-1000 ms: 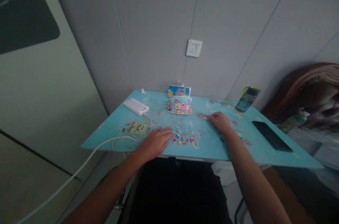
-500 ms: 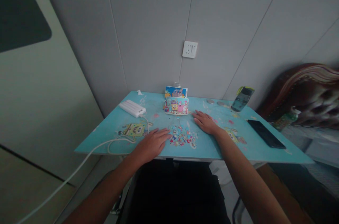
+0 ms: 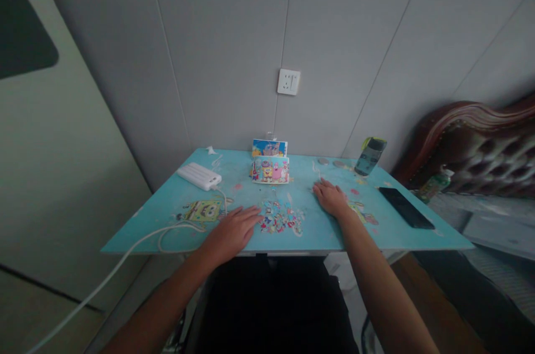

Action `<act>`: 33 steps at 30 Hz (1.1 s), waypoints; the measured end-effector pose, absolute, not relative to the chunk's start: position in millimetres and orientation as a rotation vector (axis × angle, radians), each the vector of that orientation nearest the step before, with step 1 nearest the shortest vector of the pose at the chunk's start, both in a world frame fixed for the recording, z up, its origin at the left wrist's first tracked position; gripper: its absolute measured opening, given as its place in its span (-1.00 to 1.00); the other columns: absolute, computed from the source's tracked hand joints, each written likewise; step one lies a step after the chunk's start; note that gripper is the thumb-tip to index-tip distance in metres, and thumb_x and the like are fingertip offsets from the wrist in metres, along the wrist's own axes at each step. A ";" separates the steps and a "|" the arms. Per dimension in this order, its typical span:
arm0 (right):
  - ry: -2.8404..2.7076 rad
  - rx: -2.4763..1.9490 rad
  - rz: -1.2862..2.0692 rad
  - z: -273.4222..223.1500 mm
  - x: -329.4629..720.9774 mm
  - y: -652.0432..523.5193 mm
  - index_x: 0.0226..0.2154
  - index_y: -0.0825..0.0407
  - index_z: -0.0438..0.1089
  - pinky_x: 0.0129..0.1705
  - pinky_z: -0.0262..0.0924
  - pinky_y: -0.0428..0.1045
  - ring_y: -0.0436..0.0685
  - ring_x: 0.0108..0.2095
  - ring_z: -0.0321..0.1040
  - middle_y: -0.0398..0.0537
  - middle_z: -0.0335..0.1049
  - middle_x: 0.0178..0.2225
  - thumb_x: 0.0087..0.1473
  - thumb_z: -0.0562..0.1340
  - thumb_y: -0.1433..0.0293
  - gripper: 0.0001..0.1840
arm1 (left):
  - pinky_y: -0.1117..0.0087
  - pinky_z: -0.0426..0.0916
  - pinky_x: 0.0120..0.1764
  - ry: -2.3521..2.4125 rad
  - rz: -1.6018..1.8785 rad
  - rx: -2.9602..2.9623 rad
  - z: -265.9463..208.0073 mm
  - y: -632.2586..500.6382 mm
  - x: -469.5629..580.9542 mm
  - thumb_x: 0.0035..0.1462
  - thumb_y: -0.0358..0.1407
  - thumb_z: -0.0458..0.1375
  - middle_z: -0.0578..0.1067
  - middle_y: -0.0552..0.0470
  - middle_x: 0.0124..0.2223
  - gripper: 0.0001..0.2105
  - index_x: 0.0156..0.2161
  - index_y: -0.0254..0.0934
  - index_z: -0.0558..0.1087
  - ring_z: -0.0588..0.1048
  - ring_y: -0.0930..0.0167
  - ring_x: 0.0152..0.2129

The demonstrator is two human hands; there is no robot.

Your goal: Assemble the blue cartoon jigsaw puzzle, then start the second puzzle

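Note:
My left hand [image 3: 234, 229] lies flat on the light blue table [image 3: 142, 231], fingers stretched out, its tips at the left edge of a heap of small colourful cut-out pieces [image 3: 279, 218] that look like stickers or puzzle pieces. On the other side of the heap, my right hand [image 3: 331, 198] rests palm down with its fingers out, apart from the pieces. Neither hand holds anything. Behind the heap stands a cartoon picture card [image 3: 271, 170], with a second, bluer card [image 3: 270, 148] behind it.
A white power bank [image 3: 199, 175] with a white cable [image 3: 137, 245] sits at the left. Toward the right are a dark water bottle [image 3: 370, 156], a black phone [image 3: 405, 207] and small round discs [image 3: 323, 161] at the back. A grey wall with a socket [image 3: 288, 82] rises behind the table.
The whole view has shifted, so the table sits slightly further left. My right hand has moved a little to the right, away from the pieces; my left hand stays beside them.

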State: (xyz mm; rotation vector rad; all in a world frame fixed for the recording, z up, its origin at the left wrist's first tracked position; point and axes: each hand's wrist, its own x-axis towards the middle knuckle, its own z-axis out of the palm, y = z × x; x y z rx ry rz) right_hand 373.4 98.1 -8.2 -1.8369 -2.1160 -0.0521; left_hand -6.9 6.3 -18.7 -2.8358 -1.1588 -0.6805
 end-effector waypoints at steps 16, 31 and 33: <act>-2.525 -1.006 0.068 2.8 274.8 100.4 0.18 -0.06 0.41 0.27 0.15 0.15 0.18 0.20 0.34 -0.02 0.42 0.19 0.37 0.03 0.27 -0.56 | 0.07 0.16 0.30 -1.172 -0.656 -2.826 -17.3 4.2 -5.1 0.30 -0.45 0.01 0.41 -0.04 0.28 -0.58 0.20 -0.16 0.42 0.32 0.31 0.27; -2.496 -1.127 -0.064 12.0 295.7 76.7 0.01 -0.04 0.52 0.19 0.15 0.12 0.18 -0.02 0.44 0.02 0.57 -0.08 0.34 0.11 0.30 -0.67 | 0.09 0.20 0.30 -1.195 -0.714 -2.822 -20.6 7.2 -5.8 0.34 -0.42 -0.02 0.41 -0.04 0.27 -0.61 0.20 -0.18 0.42 0.36 0.30 0.24; -2.404 -1.282 -0.095 10.8 311.5 79.4 0.06 -0.04 0.48 0.21 0.12 0.14 0.20 0.03 0.41 0.04 0.54 -0.01 0.36 0.07 0.29 -0.63 | 0.09 0.21 0.30 -1.193 -0.719 -2.822 -21.3 7.6 -6.2 0.34 -0.41 -0.01 0.41 -0.03 0.27 -0.61 0.20 -0.17 0.43 0.37 0.30 0.24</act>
